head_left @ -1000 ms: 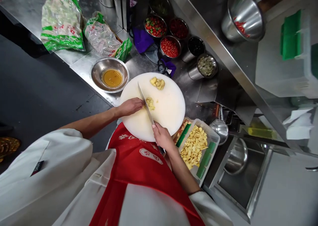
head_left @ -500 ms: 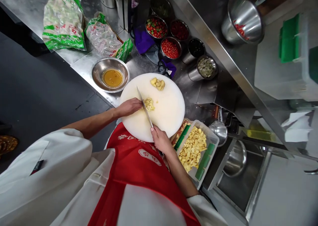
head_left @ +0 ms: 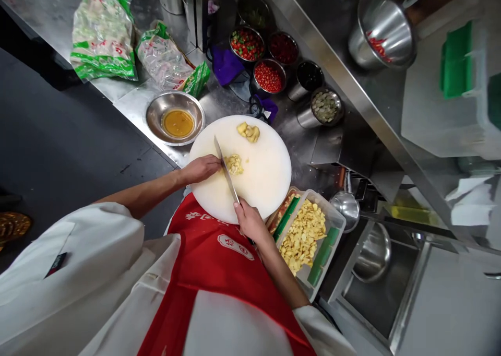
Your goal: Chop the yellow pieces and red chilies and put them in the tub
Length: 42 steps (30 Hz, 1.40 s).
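Note:
My right hand is closed round the handle of a kitchen knife, whose blade slants up and to the left over a round white cutting board. Against the blade's left side sit the bent fingers of my left hand; what they pinch, probably a piece of ginger, is mostly hidden. A small heap of sliced ginger lies just right of the blade. Farther back on the board rest several peeled ginger pieces.
A steel bowl of brown liquid stands left of the board, with plastic bags behind it. Several pots of chopped peppers are at the back. A clear tub of yellow slices sits at the right, near a sink.
The knife and my right hand have shifted slightly left. My left hand has edged left too, its fingers still beside the blade.

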{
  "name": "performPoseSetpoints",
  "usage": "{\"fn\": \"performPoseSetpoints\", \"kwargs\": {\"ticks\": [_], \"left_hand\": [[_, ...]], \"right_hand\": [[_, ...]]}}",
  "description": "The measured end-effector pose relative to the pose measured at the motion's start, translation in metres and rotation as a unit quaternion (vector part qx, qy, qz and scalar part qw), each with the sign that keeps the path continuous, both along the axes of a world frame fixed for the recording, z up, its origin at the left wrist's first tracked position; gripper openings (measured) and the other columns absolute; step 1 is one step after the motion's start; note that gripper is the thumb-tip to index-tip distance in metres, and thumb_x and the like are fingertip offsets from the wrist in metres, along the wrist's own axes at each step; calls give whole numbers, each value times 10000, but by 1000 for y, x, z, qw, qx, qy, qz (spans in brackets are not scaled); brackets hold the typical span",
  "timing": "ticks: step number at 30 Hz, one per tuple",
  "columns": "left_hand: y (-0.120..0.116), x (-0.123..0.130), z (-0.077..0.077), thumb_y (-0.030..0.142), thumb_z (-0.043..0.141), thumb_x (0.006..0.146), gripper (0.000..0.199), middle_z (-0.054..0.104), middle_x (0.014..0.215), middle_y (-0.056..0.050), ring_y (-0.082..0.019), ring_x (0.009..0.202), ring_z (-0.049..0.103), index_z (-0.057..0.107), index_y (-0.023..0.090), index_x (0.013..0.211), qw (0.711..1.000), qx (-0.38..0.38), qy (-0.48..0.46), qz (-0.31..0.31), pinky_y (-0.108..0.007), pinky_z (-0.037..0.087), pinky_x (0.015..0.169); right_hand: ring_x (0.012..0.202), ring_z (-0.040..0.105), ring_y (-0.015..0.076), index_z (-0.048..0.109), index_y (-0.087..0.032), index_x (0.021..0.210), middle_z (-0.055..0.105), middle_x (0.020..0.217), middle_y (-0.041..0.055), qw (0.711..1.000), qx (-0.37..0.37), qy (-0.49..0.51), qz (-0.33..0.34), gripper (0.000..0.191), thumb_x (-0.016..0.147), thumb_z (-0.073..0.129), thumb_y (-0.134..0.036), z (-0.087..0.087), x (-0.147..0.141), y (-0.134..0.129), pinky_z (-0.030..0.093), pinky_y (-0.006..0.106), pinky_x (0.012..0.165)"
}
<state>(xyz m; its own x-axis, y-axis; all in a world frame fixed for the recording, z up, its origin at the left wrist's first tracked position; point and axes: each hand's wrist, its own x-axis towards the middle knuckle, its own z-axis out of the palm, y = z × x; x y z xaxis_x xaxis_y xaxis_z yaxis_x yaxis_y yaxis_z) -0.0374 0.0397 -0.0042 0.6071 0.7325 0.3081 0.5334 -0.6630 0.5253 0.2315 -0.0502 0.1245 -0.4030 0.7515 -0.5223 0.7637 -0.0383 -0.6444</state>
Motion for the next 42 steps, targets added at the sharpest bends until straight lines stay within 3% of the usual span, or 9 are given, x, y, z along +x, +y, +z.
{"fn": "performPoseSetpoints", "kwargs": {"ticks": [7, 12, 16, 22, 35, 42], "left_hand": [[-4, -2, -3, 187, 410, 1006, 285, 699, 1087, -95, -176, 1004, 642, 690, 146, 1032, 1000, 24, -8, 2, -319, 553, 898], [-6, -3, -5, 199, 408, 1004, 289, 698, 1078, -94, -179, 989, 645, 691, 144, 1022, 1000, 9, -12, 20, -311, 559, 866], [-7, -3, -7, 197, 422, 995, 276, 696, 1088, -102, -186, 1013, 646, 693, 151, 1022, 999, -1, -26, 22, -321, 557, 890], [-8, -5, -13, 189, 458, 986, 237, 690, 1094, -108, -188, 1054, 636, 683, 151, 1049, 1000, -1, -24, 16, -323, 550, 913], [-11, -6, -10, 186, 461, 979, 251, 719, 1039, -101, -187, 998, 661, 708, 152, 1003, 999, 44, 7, 25, -324, 562, 885], [-13, -6, -12, 184, 482, 967, 236, 726, 1018, -112, -186, 958, 678, 713, 153, 999, 998, 40, 6, 48, -322, 565, 846]], "right_hand": [[1052, 675, 258, 563, -170, 1359, 715, 1159, 131, 1000, -3, 11, 1, 484, 1050, 285, -416, 1, -1, 1, 478, 348, 910], [975, 693, 228, 551, -216, 1378, 735, 1071, 85, 1000, -16, 22, -1, 475, 1054, 286, -442, 2, -2, 2, 491, 302, 847], [929, 687, 237, 569, -180, 1353, 741, 1005, 99, 1000, -16, 9, 7, 467, 1054, 294, -412, 2, -5, 4, 477, 306, 835], [1030, 676, 247, 556, -185, 1368, 716, 1170, 119, 1000, -11, 14, 7, 478, 1058, 278, -419, 1, -5, 5, 464, 328, 905], [1076, 664, 256, 550, -216, 1372, 717, 1174, 107, 999, -9, 20, 31, 473, 1060, 274, -441, 2, -8, 11, 458, 334, 909], [981, 678, 248, 575, -217, 1332, 732, 1095, 99, 999, -8, 13, 42, 463, 1059, 281, -448, 2, -4, 12, 455, 316, 843]]}}
